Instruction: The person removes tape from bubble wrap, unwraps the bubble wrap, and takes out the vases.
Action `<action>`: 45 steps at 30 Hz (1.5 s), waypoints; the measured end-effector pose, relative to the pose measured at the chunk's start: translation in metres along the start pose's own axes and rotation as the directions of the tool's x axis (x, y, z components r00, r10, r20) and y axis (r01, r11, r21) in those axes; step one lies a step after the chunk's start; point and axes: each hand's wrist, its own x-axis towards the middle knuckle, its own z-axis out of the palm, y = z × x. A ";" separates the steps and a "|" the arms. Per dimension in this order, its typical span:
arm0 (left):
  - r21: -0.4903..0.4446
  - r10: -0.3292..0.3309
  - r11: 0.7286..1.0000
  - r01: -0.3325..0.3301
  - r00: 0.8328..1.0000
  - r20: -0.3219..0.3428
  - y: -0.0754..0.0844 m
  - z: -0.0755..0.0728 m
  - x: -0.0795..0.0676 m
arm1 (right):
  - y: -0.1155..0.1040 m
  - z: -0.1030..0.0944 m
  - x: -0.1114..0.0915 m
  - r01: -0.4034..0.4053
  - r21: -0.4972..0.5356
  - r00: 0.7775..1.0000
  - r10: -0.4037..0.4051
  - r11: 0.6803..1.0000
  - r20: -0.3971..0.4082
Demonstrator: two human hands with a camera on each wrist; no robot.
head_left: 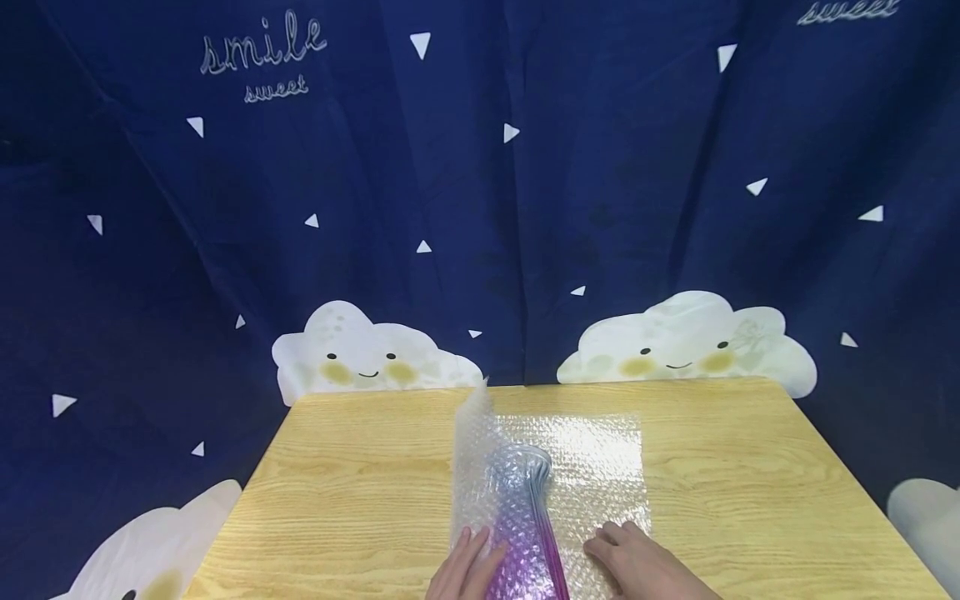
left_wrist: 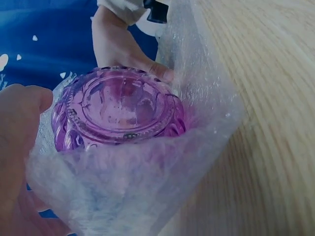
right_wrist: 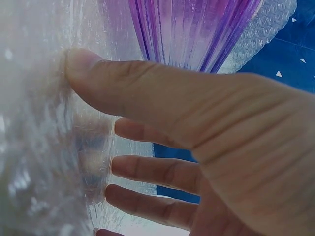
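A ribbed glass vase point(head_left: 542, 500), purple shading to pale blue, lies on a sheet of bubble wrap point(head_left: 600, 467). Its round purple base point(left_wrist: 118, 105) faces the left wrist camera. The sheet's left side is raised and partly covers the vase. My left hand point(head_left: 467, 571) grips that raised flap beside the vase, thumb and fingers on either side of the plastic. On the right, my right hand point(head_left: 637, 567) pinches the wrap near its right edge; in the right wrist view the thumb point(right_wrist: 118, 88) lies in front and fingertips reach behind the film.
A light wood table point(head_left: 352, 475) lies under the wrap, its grain showing on both sides. Behind it hangs a dark blue curtain point(head_left: 600, 208) printed with white triangles and smiling clouds.
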 end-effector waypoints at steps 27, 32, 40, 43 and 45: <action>0.008 -0.076 0.997 0.076 0.996 0.043 -0.013 -0.008 -0.009 | 0.002 0.003 0.000 0.007 -0.018 1.000 -0.007 1.000 -0.022; -0.007 -0.055 0.998 0.055 0.998 0.017 -0.019 -0.004 -0.013 | 0.002 0.004 0.000 0.006 -0.021 1.000 -0.006 1.000 -0.013; 0.008 -0.070 0.998 0.070 0.997 0.020 -0.027 -0.002 -0.018 | 0.002 0.004 0.000 0.019 -0.037 0.999 -0.020 0.999 -0.026; 0.034 -0.083 0.996 0.082 0.996 0.027 -0.028 -0.003 -0.019 | 0.002 0.005 0.000 0.023 -0.043 0.999 -0.024 0.999 -0.035; 0.047 -0.082 0.996 0.081 0.996 0.024 -0.028 -0.004 -0.019 | 0.002 0.005 0.000 0.024 -0.045 0.999 -0.026 0.999 -0.042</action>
